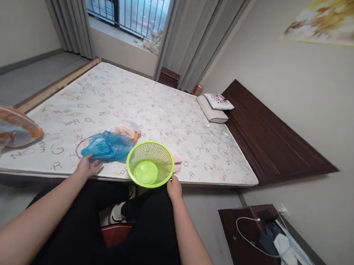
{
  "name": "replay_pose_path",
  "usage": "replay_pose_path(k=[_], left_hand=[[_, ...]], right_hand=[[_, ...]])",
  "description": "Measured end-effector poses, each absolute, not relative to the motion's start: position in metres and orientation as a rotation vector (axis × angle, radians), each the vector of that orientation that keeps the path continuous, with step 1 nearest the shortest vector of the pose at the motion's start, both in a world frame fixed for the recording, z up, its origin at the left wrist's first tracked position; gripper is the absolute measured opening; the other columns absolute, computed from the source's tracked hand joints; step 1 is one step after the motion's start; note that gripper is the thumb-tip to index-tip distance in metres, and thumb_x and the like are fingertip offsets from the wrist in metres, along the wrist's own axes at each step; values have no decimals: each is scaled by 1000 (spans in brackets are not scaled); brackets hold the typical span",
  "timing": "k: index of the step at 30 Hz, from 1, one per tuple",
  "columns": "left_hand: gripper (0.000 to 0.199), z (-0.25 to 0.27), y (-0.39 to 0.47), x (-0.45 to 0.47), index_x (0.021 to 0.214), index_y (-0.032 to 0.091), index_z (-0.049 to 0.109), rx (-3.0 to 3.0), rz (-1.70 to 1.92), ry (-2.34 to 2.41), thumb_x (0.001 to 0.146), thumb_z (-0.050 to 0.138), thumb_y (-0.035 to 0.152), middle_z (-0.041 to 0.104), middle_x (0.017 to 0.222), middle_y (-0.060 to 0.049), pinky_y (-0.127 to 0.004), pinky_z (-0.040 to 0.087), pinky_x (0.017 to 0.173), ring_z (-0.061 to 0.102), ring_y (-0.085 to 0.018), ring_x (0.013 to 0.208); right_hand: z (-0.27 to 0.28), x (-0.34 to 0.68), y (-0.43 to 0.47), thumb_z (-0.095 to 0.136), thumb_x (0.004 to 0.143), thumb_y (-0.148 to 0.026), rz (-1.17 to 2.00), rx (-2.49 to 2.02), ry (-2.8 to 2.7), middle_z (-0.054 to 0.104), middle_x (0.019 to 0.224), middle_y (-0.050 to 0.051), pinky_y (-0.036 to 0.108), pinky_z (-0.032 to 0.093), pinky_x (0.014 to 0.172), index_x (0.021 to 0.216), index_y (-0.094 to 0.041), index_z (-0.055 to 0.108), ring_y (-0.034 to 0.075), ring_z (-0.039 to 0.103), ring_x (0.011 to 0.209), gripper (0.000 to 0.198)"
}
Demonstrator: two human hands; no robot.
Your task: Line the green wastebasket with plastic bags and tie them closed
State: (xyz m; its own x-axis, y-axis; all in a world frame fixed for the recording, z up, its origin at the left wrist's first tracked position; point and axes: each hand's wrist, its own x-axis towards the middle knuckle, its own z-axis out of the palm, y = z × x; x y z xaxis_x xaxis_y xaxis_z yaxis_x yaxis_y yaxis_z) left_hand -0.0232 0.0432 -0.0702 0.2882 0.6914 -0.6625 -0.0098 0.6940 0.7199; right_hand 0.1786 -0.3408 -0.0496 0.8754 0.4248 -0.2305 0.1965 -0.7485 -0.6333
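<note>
A light green plastic basket point(145, 173) with a mesh wall sits tilted toward me at the mattress edge, nothing inside it. My right hand point(174, 187) grips its right side near the rim. My left hand point(87, 167) is at the near edge of a crumpled blue plastic bag point(106, 145) with a red drawstring, fingers apart and seemingly touching it. Behind the blue bag lies a clear bag with something orange point(130, 130). A pink cloth point(176, 158) shows partly behind the basket.
The bare patterned mattress point(142, 102) spreads ahead of me. An orange and white bag point(10, 127) lies at its left edge. Two pillows point(214, 109) rest by the dark headboard point(264, 142). A nightstand point(233, 233) with a white cable and cloths stands at the lower right.
</note>
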Motion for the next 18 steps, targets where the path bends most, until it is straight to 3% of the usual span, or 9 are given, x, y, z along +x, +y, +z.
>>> replay_pose_path(k=[3,6,8,10,12,14,16,18], left_hand=[[20,-30,50,-23,105,17,56,663,749,1073,89,50,26,61,118,-7,-32,55,91,60,-16,98],[17,26,37,-28,94,17,57,670,942,856,86,49,30,66,109,-4,-37,53,101,60,-19,107],[15,63,19,-34,85,18,54,623,978,730,85,54,33,69,95,-1,-43,55,100,62,-21,104],[18,93,-4,-42,79,19,51,588,909,616,85,62,33,68,84,2,-40,58,94,64,-18,94],[16,112,-27,-52,82,21,57,624,820,609,83,68,33,70,82,4,-31,60,89,64,-15,89],[21,121,-48,-65,91,25,64,694,742,693,76,76,35,73,86,2,-28,62,83,68,-17,93],[44,121,-65,-83,104,29,70,786,635,791,63,84,37,76,94,-1,-33,64,84,69,-26,107],[70,116,-76,-107,117,33,71,864,506,865,50,89,37,78,103,-4,-43,65,89,65,-38,121]], right_hand=[[-40,178,-344,42,94,-35,335,-2253,-249,72,111,10,31,46,89,102,-19,69,24,65,102,33],[-13,167,-348,40,95,-39,-24,-2098,-58,69,108,13,33,46,93,98,-18,64,24,62,103,32],[16,151,-343,41,97,-42,-232,-1971,-82,67,104,12,35,46,94,96,-19,61,24,60,101,31],[48,128,-326,43,98,-43,-286,-1819,-212,65,103,10,36,46,97,94,-20,61,23,60,102,29],[76,102,-299,48,98,-42,-118,-1677,-376,64,107,9,38,46,101,96,-21,63,23,60,107,26],[94,78,-266,58,94,-42,232,-1581,-420,64,119,9,37,50,96,112,-23,63,22,61,109,28],[99,61,-234,71,86,-46,600,-1450,-278,63,125,9,36,55,84,133,-25,52,21,65,99,55],[94,50,-211,80,78,-45,832,-1231,-100,64,126,9,34,57,77,141,-26,42,21,68,96,76]])
